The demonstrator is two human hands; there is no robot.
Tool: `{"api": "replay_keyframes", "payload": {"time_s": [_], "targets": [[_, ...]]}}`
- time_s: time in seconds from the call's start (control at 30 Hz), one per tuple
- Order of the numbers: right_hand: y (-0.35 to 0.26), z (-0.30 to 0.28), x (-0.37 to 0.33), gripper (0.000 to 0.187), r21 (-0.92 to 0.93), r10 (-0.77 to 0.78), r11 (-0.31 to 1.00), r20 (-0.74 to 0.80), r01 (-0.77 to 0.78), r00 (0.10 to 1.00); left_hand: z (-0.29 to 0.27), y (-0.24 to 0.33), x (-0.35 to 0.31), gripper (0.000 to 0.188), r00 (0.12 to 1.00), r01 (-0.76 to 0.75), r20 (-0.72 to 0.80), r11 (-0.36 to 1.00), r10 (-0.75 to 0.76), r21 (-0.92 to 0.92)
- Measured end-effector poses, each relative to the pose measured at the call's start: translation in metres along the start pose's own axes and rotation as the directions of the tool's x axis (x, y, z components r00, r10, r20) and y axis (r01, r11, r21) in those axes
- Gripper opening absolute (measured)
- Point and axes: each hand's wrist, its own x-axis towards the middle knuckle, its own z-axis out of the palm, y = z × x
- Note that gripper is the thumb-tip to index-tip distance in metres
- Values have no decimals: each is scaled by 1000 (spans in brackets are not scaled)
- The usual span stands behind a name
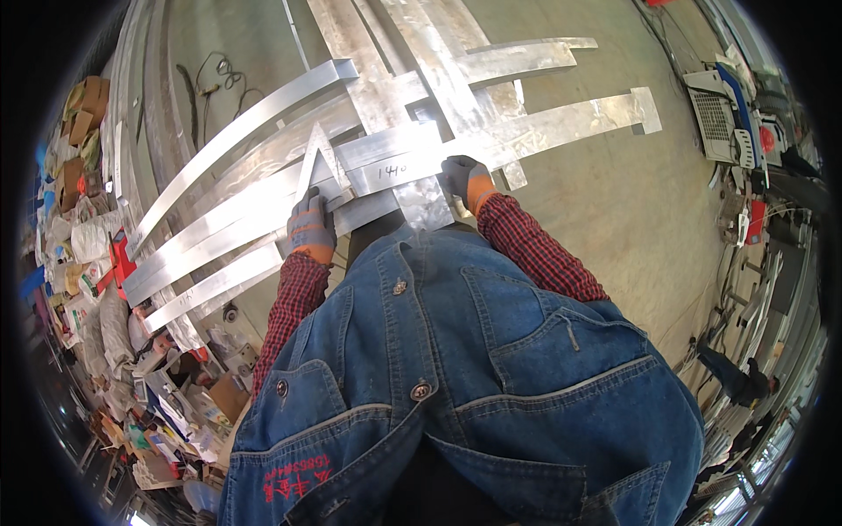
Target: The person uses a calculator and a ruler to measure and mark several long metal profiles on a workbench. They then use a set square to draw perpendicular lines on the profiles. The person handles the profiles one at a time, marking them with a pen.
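Note:
My left hand [311, 230], in a grey and orange glove, closes on the lower end of a flat metal triangle [326, 168] that looks like a set square. The triangle rests against a bent, shiny sheet-metal strip [395, 167] with a handwritten mark on its face. At that strip's right end is my right hand [469, 182], gloved alike, its fingers curled over the edge. Part of its grip is hidden. Beneath lie more long metal strips [544, 131], crossing wide metal bars [425, 206] that run away from me.
Folded metal lengths [237, 118] fan out at left. Boxes, bags and loose clutter [110, 324] crowd the left side. A pale slotted plastic case [712, 114] and tools stand at far right. A black cable [226, 74] lies on the floor beyond the strips.

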Motion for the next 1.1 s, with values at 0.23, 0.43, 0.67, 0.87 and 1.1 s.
{"api": "replay_keyframes", "payload": {"time_s": [0.23,0.43,0.67,0.87,1.1], "targets": [[-9,3,-8,29,18,-19,1000,27,19,999,-2,3,2,33,997,-52,-61,998,50,-19],[-8,5,-4,32,-232,-65,971,-38,54,997,2,-1,9,30,991,-117,-74,993,116,-6],[-8,1,9,39,-598,-308,773,-59,213,950,8,-8,10,32,983,-152,-113,987,145,-60],[-15,9,7,36,-181,-144,974,-35,136,989,1,-13,16,33,973,-216,-88,975,212,-45],[-29,21,-3,37,-241,-57,970,-105,30,993,-3,-10,21,32,981,-195,-14,981,195,7]]}}
